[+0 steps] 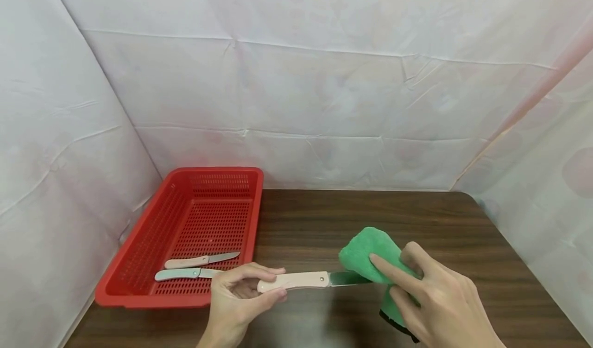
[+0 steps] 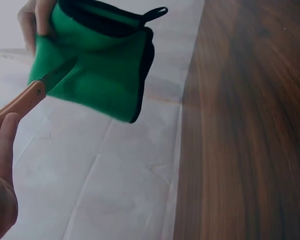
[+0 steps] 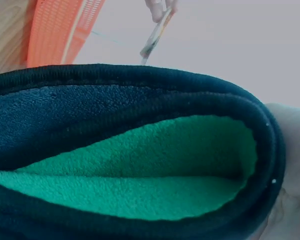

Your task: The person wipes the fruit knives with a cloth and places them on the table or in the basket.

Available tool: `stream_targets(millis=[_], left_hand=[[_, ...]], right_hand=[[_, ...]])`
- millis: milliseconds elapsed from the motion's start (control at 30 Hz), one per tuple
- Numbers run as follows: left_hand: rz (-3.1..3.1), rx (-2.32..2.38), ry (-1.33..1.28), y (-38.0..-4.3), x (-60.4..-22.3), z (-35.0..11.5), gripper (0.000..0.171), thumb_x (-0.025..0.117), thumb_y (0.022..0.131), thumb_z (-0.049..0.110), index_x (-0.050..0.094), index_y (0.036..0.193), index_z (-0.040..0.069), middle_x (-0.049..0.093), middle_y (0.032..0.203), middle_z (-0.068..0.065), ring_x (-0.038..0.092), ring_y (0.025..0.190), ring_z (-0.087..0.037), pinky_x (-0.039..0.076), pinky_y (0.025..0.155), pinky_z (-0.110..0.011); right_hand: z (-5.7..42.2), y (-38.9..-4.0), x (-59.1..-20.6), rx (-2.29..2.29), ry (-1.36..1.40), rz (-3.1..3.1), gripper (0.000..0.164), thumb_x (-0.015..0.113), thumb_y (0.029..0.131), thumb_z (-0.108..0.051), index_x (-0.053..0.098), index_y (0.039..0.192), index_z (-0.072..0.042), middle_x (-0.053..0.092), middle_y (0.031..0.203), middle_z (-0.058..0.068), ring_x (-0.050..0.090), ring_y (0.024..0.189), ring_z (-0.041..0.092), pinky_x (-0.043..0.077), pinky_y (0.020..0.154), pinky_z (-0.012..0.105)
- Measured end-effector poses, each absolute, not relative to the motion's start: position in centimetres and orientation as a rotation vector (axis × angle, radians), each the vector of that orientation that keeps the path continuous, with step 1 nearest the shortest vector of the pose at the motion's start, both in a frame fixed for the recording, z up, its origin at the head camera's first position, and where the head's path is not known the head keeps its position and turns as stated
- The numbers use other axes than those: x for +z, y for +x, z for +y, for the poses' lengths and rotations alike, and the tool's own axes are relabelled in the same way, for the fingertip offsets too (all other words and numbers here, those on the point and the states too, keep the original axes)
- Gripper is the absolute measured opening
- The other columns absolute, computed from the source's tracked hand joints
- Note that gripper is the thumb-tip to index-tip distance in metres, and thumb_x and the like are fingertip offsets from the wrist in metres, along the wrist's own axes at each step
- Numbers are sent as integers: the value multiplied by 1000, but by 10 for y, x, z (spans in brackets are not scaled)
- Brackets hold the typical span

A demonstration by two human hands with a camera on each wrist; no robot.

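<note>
My left hand [image 1: 238, 299] pinches the butt of a pale pink knife handle [image 1: 296, 281] between thumb and fingers, the blade pointing right. The knife's blade [image 1: 345, 278] runs up to a folded green cloth [image 1: 372, 253], which covers its tip in the head view. My right hand [image 1: 435, 291] grips that cloth, index finger laid along its top. In the left wrist view the blade [image 2: 60, 74] lies against the green face of the cloth [image 2: 100, 80]. The cloth's dark-edged folds [image 3: 140, 160] fill most of the right wrist view.
A red plastic basket [image 1: 257, 219] with slotted walls stands at the left. In it lie a pink-handled knife [image 1: 187, 262] and a mint-handled knife [image 1: 178, 274]. Under everything is a dark wood table [image 1: 306, 219]. White sheeting [image 1: 296, 90] walls the back and both sides.
</note>
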State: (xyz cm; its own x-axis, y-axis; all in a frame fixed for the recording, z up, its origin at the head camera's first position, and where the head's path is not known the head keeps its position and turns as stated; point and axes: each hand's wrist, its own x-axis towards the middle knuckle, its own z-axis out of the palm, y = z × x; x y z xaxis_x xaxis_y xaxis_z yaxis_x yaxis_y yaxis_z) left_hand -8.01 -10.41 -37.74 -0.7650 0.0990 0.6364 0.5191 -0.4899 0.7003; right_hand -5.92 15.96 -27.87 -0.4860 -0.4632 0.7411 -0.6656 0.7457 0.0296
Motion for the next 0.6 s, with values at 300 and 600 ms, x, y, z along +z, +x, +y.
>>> stream_targets(millis=[300, 600], left_hand=[[-1411, -2363, -863, -84, -375, -89, 33, 62, 63, -24, 63, 89, -4, 62, 90, -23, 62, 82, -30, 53, 58, -35], [-1340, -2436, -828, -86, -375, -93, 34, 61, 62, -26, 63, 86, -3, 64, 91, -19, 62, 84, -30, 52, 61, -37]], right_hand=[[150, -63, -297, 342, 941, -2216, 45, 22, 89, -21, 67, 94, -19, 41, 76, -4, 25, 53, 0, 16, 40, 6], [154, -64, -306, 226, 927, -2245, 48, 18, 88, -22, 66, 91, -24, 40, 76, -3, 21, 52, 0, 10, 39, 7]])
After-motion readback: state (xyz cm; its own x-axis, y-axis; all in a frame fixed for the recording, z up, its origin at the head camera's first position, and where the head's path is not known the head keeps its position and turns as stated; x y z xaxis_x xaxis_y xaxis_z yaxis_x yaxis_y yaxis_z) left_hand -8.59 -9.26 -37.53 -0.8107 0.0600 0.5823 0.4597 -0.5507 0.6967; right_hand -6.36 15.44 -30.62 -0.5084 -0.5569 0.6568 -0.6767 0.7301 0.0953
